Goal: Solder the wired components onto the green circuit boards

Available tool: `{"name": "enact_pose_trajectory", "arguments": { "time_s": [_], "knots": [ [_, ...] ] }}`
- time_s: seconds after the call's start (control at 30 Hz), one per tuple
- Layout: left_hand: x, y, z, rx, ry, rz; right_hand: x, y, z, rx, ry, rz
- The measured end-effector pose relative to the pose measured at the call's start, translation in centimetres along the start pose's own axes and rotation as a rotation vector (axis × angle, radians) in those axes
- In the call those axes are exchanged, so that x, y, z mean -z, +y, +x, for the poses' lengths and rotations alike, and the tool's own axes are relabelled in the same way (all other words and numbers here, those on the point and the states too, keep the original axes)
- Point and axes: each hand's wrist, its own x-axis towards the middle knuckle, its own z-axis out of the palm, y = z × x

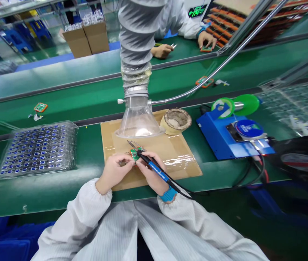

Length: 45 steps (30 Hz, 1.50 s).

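Note:
A small green circuit board (134,154) with an orange edge is held low over a cardboard sheet (181,156). The fingers of my left hand (116,169) pinch its left side. In my right hand (154,173) lies a blue and black soldering iron (156,169), its metal tip pointing up and left past the board. The fingertips of that same hand also reach the board's right side; how firmly they grip it is hidden. Above the board hangs a clear fume extraction hood (140,117) on a grey hose (137,43).
A blue solder feeder (216,136) with green reels stands right, its cable trailing to the iron. Behind the hood is a round crusted pot (176,121). Stacked clear trays (38,148) of small parts lie left. Across the belt, a co-worker's hand (207,39) touches a board.

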Motion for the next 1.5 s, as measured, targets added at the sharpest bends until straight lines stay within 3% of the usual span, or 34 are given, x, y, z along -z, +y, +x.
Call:
{"name": "enact_pose_trajectory", "arguments": {
  "time_s": [0.1, 0.27, 0.5, 0.73, 1.17, 1.5],
  "knots": [
    [0.3, -0.7, 0.8, -0.098, 0.061, 0.171, 0.5, 0.2, 0.0, 0.037, 0.052, -0.058],
    [0.8, -2.0, 2.4, -0.026, 0.006, 0.436, 2.9, 0.3, -0.2, 0.12, 0.12, -0.217],
    [0.5, -2.6, 2.9, -0.041, -0.006, 0.496, 5.4, 0.8, -1.7, 0.221, 0.128, -0.324],
    [0.4, -2.5, 3.0, -0.046, -0.007, 0.513, 5.2, 0.9, -2.0, 0.228, 0.055, -0.4],
    [0.2, -2.8, 2.9, -0.084, -0.005, 0.521, 4.3, -0.2, -1.5, 0.295, 0.04, -0.481],
    [0.7, -3.0, 3.3, -0.092, -0.066, 0.506, 4.5, 0.0, -1.7, 0.29, 0.058, -0.454]
  ]
}}
